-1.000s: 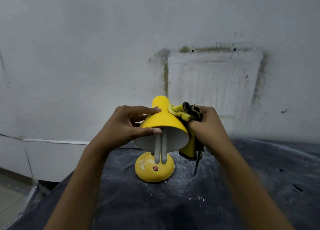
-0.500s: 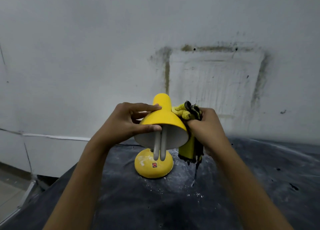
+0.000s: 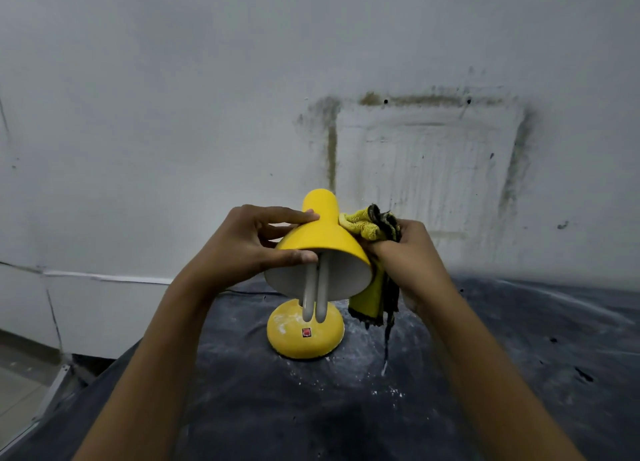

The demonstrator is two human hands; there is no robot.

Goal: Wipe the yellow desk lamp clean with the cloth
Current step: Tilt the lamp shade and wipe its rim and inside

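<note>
Head view, listed nearest first. Two bare forearms enter from the bottom edge and converge at centre. Dark surface (image 3: 485,374): dusted with white powder, heaviest around the lamp's foot. Lamp base (image 3: 305,334): round, yellow, smeared with white dust, small red switch (image 3: 307,332) on its near side; it rests on the surface, below and between both sets of fingers. Left hand (image 3: 239,249): fingers (image 3: 294,215) curled onto the left side of the shade, thumb pressed at the rim, a closed grip on the yellow desk lamp (image 3: 320,232). Shade: cone-shaped, tilted with its white interior open toward the camera, twin-tube bulb (image 3: 316,296) hanging from it. Right hand (image 3: 412,256): closed around a bunched cloth (image 3: 370,228), yellow with dark soiled edges, held against the shade's right flank; a length of it hangs beneath the fingers, ending in a dark frayed strand just beside the base. Black cord (image 3: 249,291): runs leftward behind the lamp, under the left fingers. Wall (image 3: 173,114): white, beyond everything, bearing a grimy rectangular outline (image 3: 429,169) above and right of the right-hand fingers.
</note>
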